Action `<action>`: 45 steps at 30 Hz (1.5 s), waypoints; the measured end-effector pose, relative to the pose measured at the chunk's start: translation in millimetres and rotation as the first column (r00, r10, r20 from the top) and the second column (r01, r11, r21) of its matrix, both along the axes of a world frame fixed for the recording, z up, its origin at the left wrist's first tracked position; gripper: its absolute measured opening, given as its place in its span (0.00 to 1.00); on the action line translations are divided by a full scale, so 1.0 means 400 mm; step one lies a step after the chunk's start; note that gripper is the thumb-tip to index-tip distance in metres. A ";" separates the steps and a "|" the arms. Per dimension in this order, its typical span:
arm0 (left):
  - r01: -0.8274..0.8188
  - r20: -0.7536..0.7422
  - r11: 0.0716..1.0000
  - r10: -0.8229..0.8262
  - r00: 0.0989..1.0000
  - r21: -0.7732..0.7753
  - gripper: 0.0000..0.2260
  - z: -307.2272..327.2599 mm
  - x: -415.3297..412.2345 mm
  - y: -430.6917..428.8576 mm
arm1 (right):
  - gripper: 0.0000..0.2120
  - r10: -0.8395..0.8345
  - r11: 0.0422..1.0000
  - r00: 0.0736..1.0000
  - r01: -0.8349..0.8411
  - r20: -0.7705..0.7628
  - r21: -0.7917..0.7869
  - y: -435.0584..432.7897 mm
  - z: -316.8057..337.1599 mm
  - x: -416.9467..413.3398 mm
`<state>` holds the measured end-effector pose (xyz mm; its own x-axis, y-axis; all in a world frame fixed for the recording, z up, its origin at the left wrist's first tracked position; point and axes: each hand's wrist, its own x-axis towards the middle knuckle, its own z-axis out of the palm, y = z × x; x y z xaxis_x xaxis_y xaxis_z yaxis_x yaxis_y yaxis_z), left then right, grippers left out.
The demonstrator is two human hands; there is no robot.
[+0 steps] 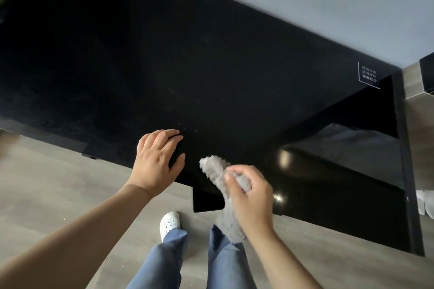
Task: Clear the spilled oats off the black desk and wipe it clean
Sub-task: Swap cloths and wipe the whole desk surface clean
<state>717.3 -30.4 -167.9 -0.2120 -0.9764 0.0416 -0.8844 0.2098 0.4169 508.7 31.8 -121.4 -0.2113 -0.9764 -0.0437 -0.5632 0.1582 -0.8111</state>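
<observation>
The black desk (164,65) fills the upper half of the head view. A few tiny pale oat specks (179,123) lie near its front edge, and faint dusty smears show further in. My left hand (155,162) sits at the desk's near edge, fingers curled and thumb apart around something black that I cannot tell apart from the desk. Just right of it, my right hand (249,192) grips a bunched grey cloth (211,166). The cloth's top end sticks up over the desk edge and its tail hangs down below my hand.
A white-lettered sticker (368,75) marks the desk's far right corner. A glossy black side panel and lower shelf (328,171) drop away on the right. A small black rectangle (207,200) juts below the front edge. My legs and a white shoe (169,223) stand on grey wood flooring.
</observation>
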 end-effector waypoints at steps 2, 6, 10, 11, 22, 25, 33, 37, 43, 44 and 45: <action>-0.020 -0.015 1.000 0.020 1.000 0.008 0.19 0.010 -0.002 -0.013 | 0.05 -0.057 0.997 0.998 0.058 0.032 -0.047 -0.077 0.038 -0.020; -0.029 0.016 0.999 0.030 0.999 -0.018 0.20 0.018 0.000 -0.067 | 0.03 -0.187 0.979 0.982 0.189 0.030 -0.078 -0.261 0.065 -0.064; -0.095 0.034 0.995 0.097 0.995 -0.038 0.21 0.018 -0.001 -0.137 | 0.05 -0.270 0.958 0.962 0.272 0.033 -0.087 -0.419 0.063 -0.101; -0.102 0.044 0.994 0.104 0.994 -0.045 0.21 0.019 -0.004 -0.155 | 0.05 -0.265 0.960 0.964 0.266 0.018 -0.094 -0.449 0.059 -0.108; -0.166 0.160 0.986 0.167 0.973 -0.017 0.25 0.001 -0.056 -0.344 | 0.08 -0.140 0.977 0.973 0.105 -0.186 -0.188 -0.807 0.023 -0.206; -0.183 0.164 0.983 0.186 0.969 -0.029 0.25 -0.012 -0.058 -0.335 | 0.09 -0.136 0.970 0.969 0.089 -0.204 -0.226 -0.919 0.002 -0.231; -0.190 0.145 0.982 0.189 0.971 -0.002 0.25 -0.009 -0.062 -0.348 | 0.12 -0.094 0.982 0.910 0.019 -0.404 -0.186 -1.181 -0.053 -0.247; -0.189 0.136 0.982 0.186 0.973 0.005 0.24 -0.013 -0.061 -0.353 | 0.14 -0.082 0.995 0.885 0.046 -0.459 -0.089 -1.258 -0.086 -0.214; -0.182 0.135 0.983 0.180 0.974 0.002 0.24 -0.017 -0.057 -0.356 | 0.14 0.057 0.987 0.789 -0.137 -0.612 -0.085 -1.186 -0.122 -0.168; -0.181 0.137 0.983 0.179 0.974 0.003 0.24 -0.018 -0.058 -0.355 | 0.13 0.081 0.982 0.785 -0.169 -0.614 -0.087 -1.168 -0.120 -0.158; -0.180 0.139 0.984 0.178 0.974 0.004 0.24 -0.018 -0.058 -0.355 | 0.11 0.111 0.974 0.775 -0.208 -0.622 -0.085 -1.141 -0.120 -0.148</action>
<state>693.9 -172.5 -175.0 -0.0361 -0.9993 0.0080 -0.9562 0.0369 0.2905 449.7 -424.7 -169.2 0.0134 -0.9835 0.1803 -0.9532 -0.0670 -0.2947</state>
